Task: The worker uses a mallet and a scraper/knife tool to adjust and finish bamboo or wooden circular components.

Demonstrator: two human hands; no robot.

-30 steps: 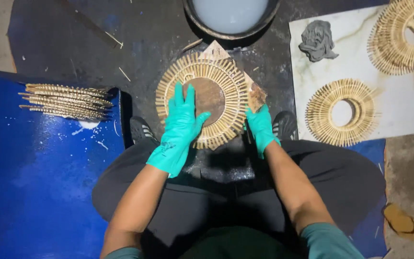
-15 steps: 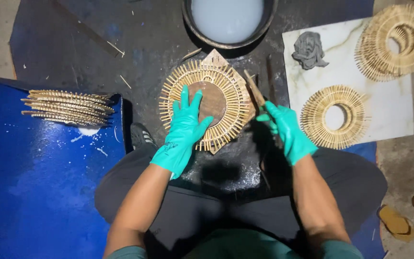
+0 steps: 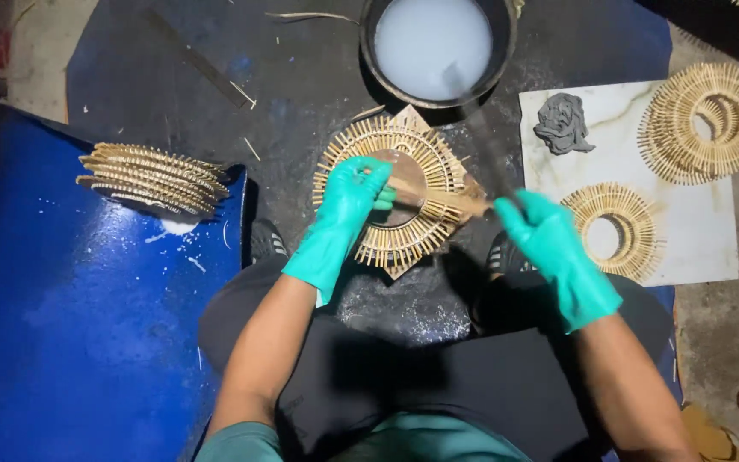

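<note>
Beneath the left hand [image 3: 348, 201], flat and released, a round stick frame [image 3: 395, 201]; right grip [image 3: 540, 235] clenched on a brush [image 3: 438, 198].

Gloved left hand [image 3: 354, 190] presses the woven ring [image 3: 397, 190]; right hand [image 3: 549, 239] grips a stick [image 3: 438, 198].

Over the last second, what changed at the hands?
The right hand left the sunburst stick frame, took up a long tool and now lays it across the frame's centre. The left hand stayed pressed on the frame; the basin is unchanged.
</note>
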